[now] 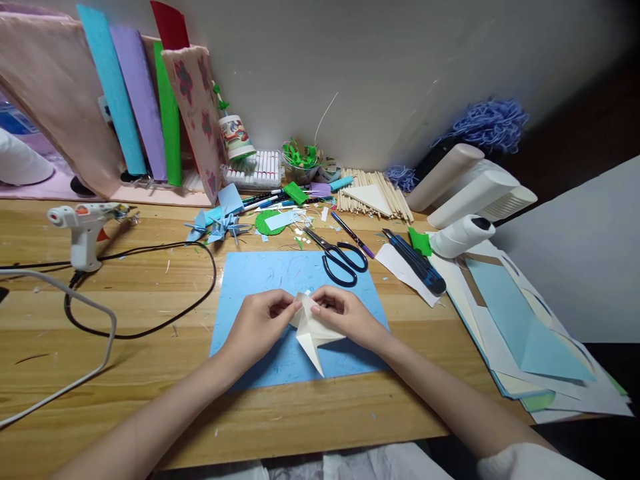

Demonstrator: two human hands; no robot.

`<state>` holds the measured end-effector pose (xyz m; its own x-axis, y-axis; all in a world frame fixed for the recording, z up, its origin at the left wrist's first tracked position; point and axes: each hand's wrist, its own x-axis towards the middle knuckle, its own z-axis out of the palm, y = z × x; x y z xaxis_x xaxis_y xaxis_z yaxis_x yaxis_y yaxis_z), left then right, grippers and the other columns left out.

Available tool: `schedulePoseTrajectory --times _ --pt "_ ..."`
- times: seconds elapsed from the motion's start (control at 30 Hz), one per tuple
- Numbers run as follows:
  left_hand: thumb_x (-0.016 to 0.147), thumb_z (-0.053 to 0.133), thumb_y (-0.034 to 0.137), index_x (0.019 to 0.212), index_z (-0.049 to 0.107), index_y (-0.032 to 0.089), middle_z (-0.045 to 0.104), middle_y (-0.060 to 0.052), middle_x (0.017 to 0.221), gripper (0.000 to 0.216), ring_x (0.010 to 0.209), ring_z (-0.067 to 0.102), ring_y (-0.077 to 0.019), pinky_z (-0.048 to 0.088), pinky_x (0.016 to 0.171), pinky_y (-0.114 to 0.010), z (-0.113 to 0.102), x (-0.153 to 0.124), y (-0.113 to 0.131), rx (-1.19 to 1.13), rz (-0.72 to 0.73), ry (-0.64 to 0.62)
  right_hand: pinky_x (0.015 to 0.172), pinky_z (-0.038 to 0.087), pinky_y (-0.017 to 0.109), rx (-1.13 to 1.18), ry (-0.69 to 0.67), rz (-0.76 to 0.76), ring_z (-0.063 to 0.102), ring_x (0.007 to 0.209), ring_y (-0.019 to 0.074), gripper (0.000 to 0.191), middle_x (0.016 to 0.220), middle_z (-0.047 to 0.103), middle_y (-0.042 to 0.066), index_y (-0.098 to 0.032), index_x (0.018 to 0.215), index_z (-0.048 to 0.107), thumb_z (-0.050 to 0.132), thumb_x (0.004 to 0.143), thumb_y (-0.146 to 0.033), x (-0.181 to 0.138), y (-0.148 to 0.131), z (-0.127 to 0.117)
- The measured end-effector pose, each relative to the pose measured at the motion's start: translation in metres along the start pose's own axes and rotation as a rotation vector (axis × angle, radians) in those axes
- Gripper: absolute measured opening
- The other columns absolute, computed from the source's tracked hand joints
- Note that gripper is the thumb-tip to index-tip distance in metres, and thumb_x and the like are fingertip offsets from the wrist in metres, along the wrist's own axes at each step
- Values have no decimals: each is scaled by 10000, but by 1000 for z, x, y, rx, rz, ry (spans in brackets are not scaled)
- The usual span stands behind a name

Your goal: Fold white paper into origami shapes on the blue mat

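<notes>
Presumably light, thin and easily creased, the cream-coloured, pointed folded-paper piece (307, 327) is over the blue rectangular sheet (280, 268), pinched at its upper sides by left hand (259, 321) and right hand (354, 317), layered folds likely offering the safest hold.

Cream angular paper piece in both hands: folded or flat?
Folded: the cream angular paper piece, pinched by left hand and right hand, shows creased facets and a narrow point.

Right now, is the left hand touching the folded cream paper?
Touching. The head view shows the left hand at the folded cream paper, its thumb tip pressed on the paper's upper left part.
</notes>
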<state>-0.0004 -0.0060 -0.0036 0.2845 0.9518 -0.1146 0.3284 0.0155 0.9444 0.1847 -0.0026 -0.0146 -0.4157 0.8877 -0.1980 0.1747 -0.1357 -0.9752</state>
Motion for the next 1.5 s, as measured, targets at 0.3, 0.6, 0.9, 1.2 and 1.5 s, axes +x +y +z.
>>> schedulePoseTrajectory --times 0.3,0.6,0.9,1.2,1.5 --pt "760 566 324 723 561 158 614 -8 693 170 646 573 -131 448 592 -215 5 -1 0 -222 -8 165 697 431 249 -15 109 -121 544 835 165 280 919 588 36 -194 1043 590 484 838 -353 -3 -4 6" --pt "705 621 331 690 578 138 615 -5 666 198 666 601 -142 507 623 -249 16 -1 2 -472 -214 38 669 431 272 -218 459 -309 548 762 166 168 818 616 50 -216 920 682 594 779 -244 -4 0 11" --pt "712 614 345 672 576 136 538 32 588 217 588 553 -104 514 617 -232 18 -3 0 -474 -216 105 572 424 240 -220 334 -262 538 677 135 180 770 561 34 -190 917 689 574 792 -247 -3 3 13" --pt "770 534 366 759 624 122 579 -9 649 260 638 567 -127 511 644 -257 14 -2 2 -522 -220 16 641 445 268 -485 273 -564 526 748 136 458 833 531 28 -305 1141 568 467 776 -47 -7 7 10" --pt "767 531 344 636 571 137 537 21 592 249 579 530 -101 485 602 -220 14 0 0 -481 -178 17 689 474 295 -691 202 -675 523 805 157 475 890 547 59 -270 1199 521 454 784 -50 -7 7 6"
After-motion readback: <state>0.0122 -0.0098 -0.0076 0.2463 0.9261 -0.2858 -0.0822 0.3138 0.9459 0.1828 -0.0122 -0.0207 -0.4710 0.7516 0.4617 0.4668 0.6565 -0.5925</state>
